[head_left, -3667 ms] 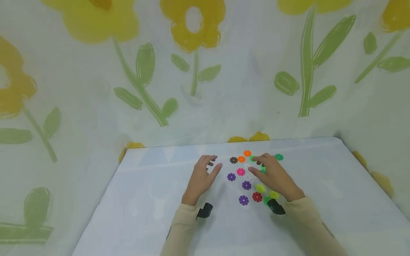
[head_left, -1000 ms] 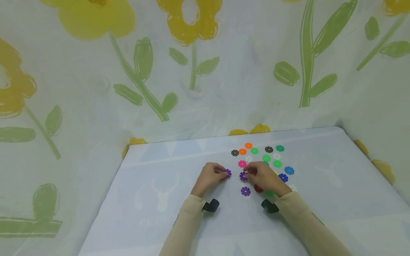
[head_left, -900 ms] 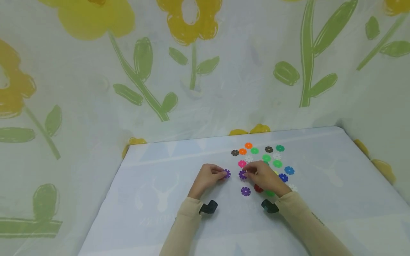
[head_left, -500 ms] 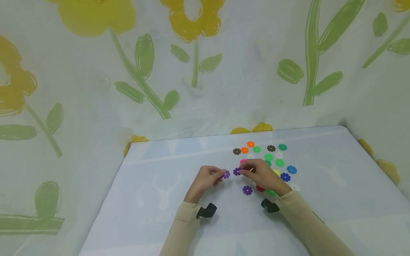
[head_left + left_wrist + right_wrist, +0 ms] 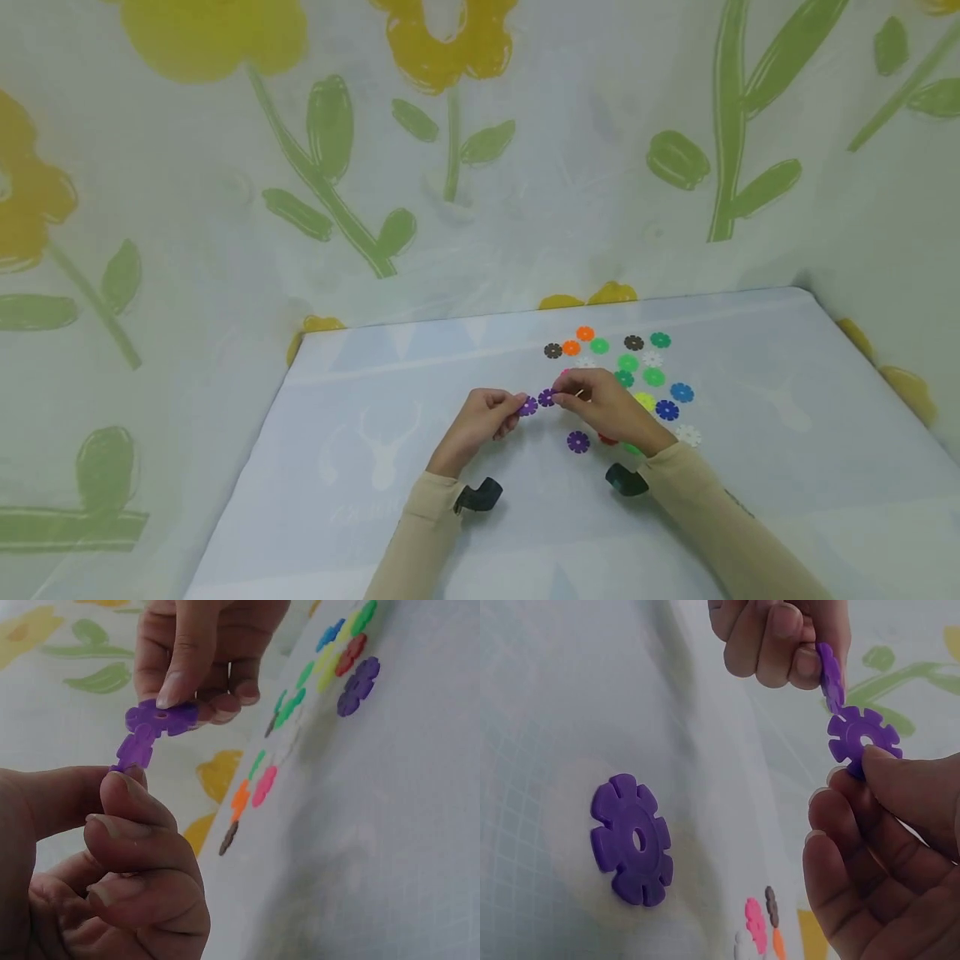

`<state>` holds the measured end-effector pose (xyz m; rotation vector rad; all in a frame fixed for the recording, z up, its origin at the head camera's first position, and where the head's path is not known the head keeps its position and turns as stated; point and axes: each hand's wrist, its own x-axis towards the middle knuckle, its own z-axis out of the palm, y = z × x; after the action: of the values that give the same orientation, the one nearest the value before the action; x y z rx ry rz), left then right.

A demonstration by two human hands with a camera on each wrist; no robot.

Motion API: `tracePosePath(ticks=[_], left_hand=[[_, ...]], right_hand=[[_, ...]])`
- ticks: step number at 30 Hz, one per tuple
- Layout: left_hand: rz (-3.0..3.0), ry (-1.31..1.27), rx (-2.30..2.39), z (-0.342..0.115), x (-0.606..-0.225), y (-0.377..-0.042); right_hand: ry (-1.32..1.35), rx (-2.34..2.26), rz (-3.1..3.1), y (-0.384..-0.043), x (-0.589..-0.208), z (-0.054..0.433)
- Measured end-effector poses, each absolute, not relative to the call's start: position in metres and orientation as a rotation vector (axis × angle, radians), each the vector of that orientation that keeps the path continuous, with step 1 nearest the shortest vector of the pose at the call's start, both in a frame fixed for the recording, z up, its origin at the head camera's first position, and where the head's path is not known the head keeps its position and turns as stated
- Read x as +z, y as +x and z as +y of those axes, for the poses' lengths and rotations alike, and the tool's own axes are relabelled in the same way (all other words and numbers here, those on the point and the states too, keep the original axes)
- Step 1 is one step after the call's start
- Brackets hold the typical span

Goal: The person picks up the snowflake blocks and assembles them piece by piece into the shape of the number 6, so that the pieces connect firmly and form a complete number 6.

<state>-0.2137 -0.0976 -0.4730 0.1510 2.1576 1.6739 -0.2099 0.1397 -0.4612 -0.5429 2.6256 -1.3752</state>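
L hand point(image 5: 480, 419) pinching purple disc point(image 5: 529, 407) | R hand point(image 5: 611, 408) pinching 2nd purple disc point(image 5: 546, 398) | edges tchg or nearly | 3rd purple disc point(image 5: 577, 442) on table point(image 5: 300, 517)

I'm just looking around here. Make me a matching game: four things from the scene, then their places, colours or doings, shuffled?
Things:
1. Left hand
2. Dark blue disc
3. Loose purple disc
4. Sleeves

Descriptions:
A. On the table, next to the red disc
B. Beige
C. On the table, next to the light blue disc
D. Pinching another purple disc above the table

Pairs: 1-D, 2-C, 3-A, 4-B
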Motion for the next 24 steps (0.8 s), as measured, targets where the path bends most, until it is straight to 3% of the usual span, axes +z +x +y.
tracePosePath(ticks=[24], left_hand=[[2.156,0.162,1.733,-0.0875,-0.4797,-0.2095]], right_hand=[[-0.532,-1.485,2.553,-0.2087,-0.4646,0.1385]])
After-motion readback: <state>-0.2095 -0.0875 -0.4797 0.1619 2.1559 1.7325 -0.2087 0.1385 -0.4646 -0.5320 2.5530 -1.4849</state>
